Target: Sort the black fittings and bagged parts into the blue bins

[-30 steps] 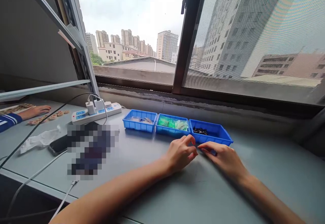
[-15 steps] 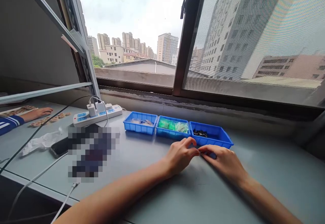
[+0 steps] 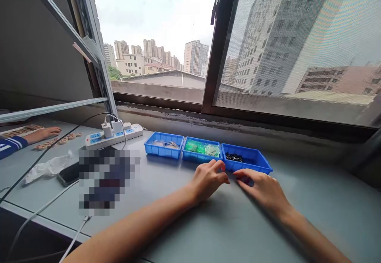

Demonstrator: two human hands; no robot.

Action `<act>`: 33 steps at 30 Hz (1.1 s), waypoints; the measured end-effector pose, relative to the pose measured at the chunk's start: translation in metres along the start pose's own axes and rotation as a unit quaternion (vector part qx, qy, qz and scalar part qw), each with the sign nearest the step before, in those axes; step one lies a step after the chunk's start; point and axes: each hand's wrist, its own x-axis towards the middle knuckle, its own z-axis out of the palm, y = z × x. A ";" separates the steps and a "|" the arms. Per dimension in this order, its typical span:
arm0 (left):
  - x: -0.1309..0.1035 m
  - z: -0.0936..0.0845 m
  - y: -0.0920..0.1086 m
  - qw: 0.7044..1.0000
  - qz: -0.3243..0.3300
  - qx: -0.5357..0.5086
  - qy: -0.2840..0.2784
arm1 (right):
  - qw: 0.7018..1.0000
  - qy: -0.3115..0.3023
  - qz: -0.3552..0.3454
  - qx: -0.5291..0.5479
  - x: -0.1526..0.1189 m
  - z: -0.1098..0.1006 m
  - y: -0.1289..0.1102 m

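Note:
My left hand [image 3: 208, 180] hovers low over the table in front of the blue bins, thumb and index finger bent and apart, with nothing visible between them. Just to its right, my right hand [image 3: 262, 186] has its thumb and index fingertips close together in a pinch. Whatever they hold, if anything, is too small to make out. A narrow gap separates the two hands. Behind them is a blue bin [image 3: 256, 160] with small black parts [image 3: 234, 157]. The middle bin [image 3: 193, 157] holds green packets [image 3: 198, 146] and pale pieces. Pale small pieces lie in the left bin [image 3: 162, 150].
A white power strip [image 3: 114, 136] with plugs and cables stands left of the bins. Nearer are a black phone [image 3: 67, 174], crumpled clear plastic [image 3: 49, 167] and a blurred-out patch. Another person's hand [image 3: 44, 134] rests by small wooden pieces [image 3: 71, 136] at far left.
My hands have come apart at the fingertips. The left hand has shifted slightly left, while the right stays nearly in place. The bins look unmoved.

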 end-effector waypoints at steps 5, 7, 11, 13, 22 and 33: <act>0.001 -0.001 -0.006 0.997 -0.063 0.021 -0.026 | 0.999 0.014 0.038 -0.001 0.000 0.004 0.007; 0.001 -0.001 -0.005 0.996 -0.079 0.018 -0.039 | 0.999 0.021 0.039 0.002 -0.001 0.007 0.009; 0.001 -0.005 -0.003 0.993 -0.091 0.014 -0.075 | 0.999 0.028 0.036 0.017 -0.001 0.008 0.010; 0.001 -0.007 -0.003 0.992 -0.100 0.013 -0.081 | 0.999 0.022 0.038 0.029 0.000 0.008 0.011; 0.001 -0.006 0.001 0.992 -0.108 -0.006 -0.060 | 0.998 0.016 0.047 0.038 0.000 0.008 0.007; 0.003 -0.002 0.000 0.984 -0.132 0.016 -0.116 | 1.000 -0.002 0.031 0.004 0.001 0.003 0.003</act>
